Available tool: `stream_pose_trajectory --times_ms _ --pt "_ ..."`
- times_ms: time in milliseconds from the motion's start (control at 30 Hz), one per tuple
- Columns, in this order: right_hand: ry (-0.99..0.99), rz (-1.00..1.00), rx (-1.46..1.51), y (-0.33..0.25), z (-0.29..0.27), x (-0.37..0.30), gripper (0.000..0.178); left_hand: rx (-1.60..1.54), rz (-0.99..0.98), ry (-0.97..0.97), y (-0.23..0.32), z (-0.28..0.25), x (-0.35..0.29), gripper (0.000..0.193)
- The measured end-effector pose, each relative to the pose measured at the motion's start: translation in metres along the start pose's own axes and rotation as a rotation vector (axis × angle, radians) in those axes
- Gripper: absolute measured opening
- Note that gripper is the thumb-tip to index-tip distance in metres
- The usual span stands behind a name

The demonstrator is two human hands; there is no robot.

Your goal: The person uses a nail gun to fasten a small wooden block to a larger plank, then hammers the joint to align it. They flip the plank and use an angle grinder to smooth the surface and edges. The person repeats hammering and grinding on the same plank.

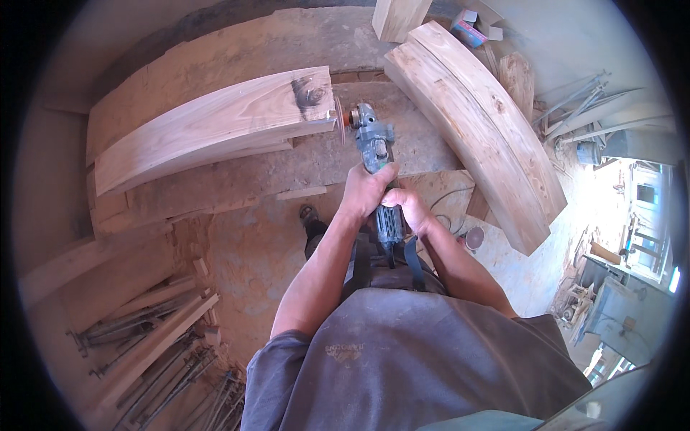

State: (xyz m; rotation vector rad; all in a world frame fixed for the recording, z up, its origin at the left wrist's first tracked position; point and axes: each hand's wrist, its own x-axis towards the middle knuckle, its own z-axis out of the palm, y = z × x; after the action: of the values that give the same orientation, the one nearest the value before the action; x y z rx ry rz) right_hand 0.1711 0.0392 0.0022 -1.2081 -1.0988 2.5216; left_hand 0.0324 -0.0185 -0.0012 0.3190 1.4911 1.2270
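Both my hands are wrapped round the body of an angle grinder (375, 146) held out in front of me. My left hand (364, 188) grips it nearer the head, and my right hand (408, 206) closes round it just behind. The grinder's disc (340, 121) stands on edge at the right end of a pale, curved timber piece (215, 126). Whether disc and wood touch, I cannot tell. A dark knot marks that end of the timber, which rests on a worn wooden workbench (237, 188).
Another thick curved timber (478, 122) lies slanted at the right, overhanging the bench. Metal bar clamps (169, 377) and wood strips lie on the floor at lower left. A cable (447, 215) and a round disc (474, 238) are right of my arm. A small box (471, 32) sits at the back.
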Motion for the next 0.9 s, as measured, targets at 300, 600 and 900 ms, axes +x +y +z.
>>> stream_pose_trajectory --times_ms 300,600,900 --pt "-0.028 -0.051 0.013 0.016 -0.008 0.003 0.044 -0.056 -0.037 -0.009 -0.018 0.002 0.004 0.041" --pt "-0.035 -0.030 0.023 0.009 -0.005 0.003 0.041 -0.061 0.006 -0.032 -0.005 0.001 0.001 0.038" --pt "-0.016 0.018 -0.044 0.014 -0.010 0.003 0.039 -0.075 -0.035 0.005 -0.029 0.003 0.009 0.040"
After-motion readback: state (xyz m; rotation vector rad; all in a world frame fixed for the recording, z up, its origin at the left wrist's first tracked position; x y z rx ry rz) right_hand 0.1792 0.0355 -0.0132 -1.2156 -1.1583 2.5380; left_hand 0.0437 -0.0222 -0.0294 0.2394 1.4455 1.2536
